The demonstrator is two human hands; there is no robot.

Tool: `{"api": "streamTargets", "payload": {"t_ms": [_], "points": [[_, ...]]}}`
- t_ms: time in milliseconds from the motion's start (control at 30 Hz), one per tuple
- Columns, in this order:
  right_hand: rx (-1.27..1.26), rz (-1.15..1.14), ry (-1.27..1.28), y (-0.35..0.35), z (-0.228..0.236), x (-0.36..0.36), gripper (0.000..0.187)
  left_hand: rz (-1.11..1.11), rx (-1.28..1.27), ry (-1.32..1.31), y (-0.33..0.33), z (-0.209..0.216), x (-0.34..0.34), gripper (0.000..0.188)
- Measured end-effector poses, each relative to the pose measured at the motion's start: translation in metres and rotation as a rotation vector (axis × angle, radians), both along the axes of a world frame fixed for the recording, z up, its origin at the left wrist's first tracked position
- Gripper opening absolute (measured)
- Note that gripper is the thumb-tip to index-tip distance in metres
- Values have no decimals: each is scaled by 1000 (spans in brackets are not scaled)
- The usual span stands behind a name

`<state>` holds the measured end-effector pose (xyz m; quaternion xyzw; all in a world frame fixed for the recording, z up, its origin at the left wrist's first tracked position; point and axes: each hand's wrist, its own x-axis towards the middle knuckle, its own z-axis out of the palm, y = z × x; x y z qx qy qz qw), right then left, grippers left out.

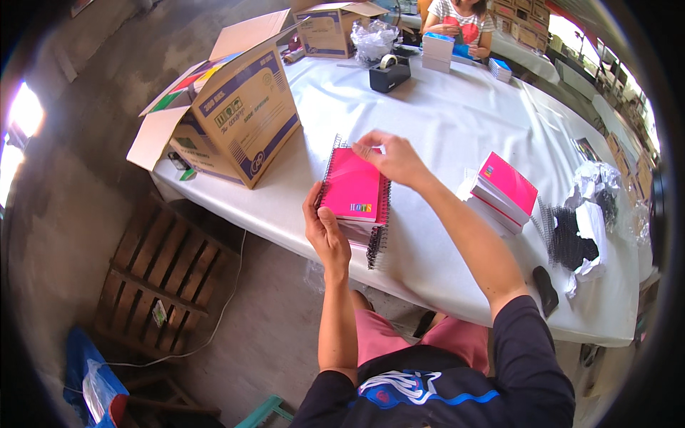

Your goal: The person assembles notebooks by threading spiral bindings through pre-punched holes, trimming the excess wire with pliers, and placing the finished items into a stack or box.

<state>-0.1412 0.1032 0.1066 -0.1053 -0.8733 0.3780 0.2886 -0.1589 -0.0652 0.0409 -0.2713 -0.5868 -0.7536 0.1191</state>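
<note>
A stack of pink-covered spiral notebooks (357,187) lies before me on the white-covered table, with black wire coils showing along its left and right sides. My left hand (327,228) is closed around the near left side of the stack, its thumb at the near corner. Across the far right part of the top cover reaches my right hand (391,158), its fingers bent and closed at the far edge; what the fingertips grip is partly hidden. To the right, a second pile of pink-covered pads (505,187) shows no coils on its visible sides.
An open cardboard box (246,118) stands at the left table edge. Further back are a black tape dispenser (390,73), a pile of blue-topped pads (437,53) and a seated person (464,25). Loose black wire coils (571,239) and crumpled plastic (598,178) lie at right.
</note>
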Motion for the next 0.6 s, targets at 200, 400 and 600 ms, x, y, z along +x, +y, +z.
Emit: {"api": "streamTargets", "payload": {"t_ms": [200,400,600], "points": [[-585,-13,331,-3,-32,-6,58,-90,313,-71,15,0,-9,66],[-675,-211,495,-26,-35,-16,63,165,135,33,25,-2,-4,60],[-364,-127,692,-41,-2,27,46,119,174,58,22,-7,-9,66]]}}
